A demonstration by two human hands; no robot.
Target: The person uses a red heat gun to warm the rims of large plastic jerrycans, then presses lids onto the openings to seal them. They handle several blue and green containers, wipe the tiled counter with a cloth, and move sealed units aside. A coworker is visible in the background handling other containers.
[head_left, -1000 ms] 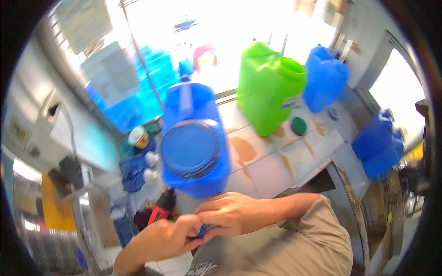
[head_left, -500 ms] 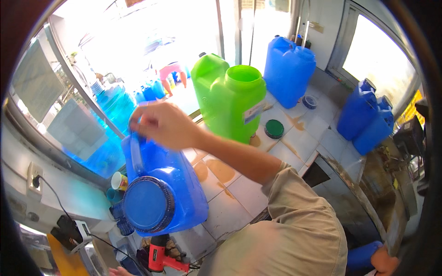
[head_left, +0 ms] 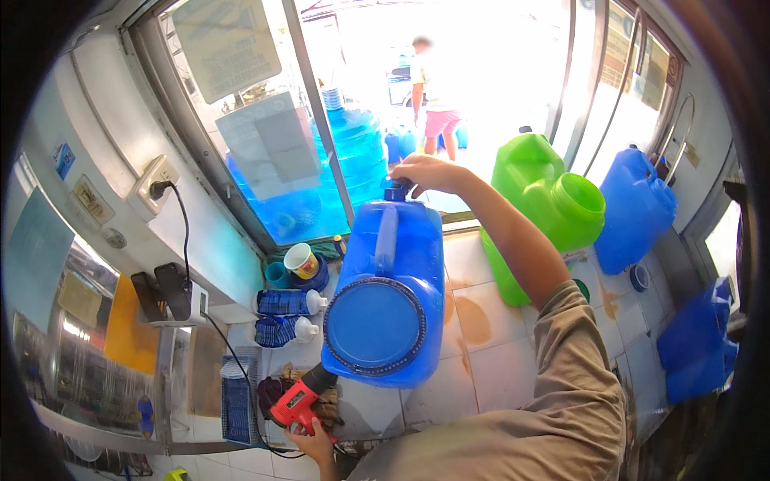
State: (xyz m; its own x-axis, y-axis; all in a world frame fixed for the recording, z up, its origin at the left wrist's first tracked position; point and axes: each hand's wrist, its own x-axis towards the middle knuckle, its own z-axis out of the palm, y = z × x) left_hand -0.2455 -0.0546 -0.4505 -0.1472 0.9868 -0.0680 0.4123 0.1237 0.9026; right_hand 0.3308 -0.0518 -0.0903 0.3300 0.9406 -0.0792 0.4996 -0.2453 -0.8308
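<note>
A blue water jug (head_left: 433, 321) with a wide round blue lid (head_left: 374, 326) stands on the tiled counter in front of me. My right hand (head_left: 429, 172) reaches across to its far end, fingers closed around the small dark cap (head_left: 396, 192) of its spout. The jug's handle (head_left: 387, 240) runs between that cap and the wide lid. Low on the left, my left hand (head_left: 311, 442) has its fingers around the handle of a red heat gun (head_left: 295, 403), whose black nozzle points up toward the jug's near left corner. My palm is partly hidden.
A green jug (head_left: 513, 256) with an uncovered mouth and blue jugs (head_left: 634, 212) stand to the right. Cups (head_left: 301, 260), blue-wrapped items (head_left: 285, 303) and a blue basket (head_left: 239, 401) line the left. A black cord (head_left: 224, 341) hangs from a wall outlet. Outside stands a person (head_left: 437, 88).
The view has swung left. My left hand has come from the lower edge onto the heat gun's handle. My right hand stays at the jug's spout end.
</note>
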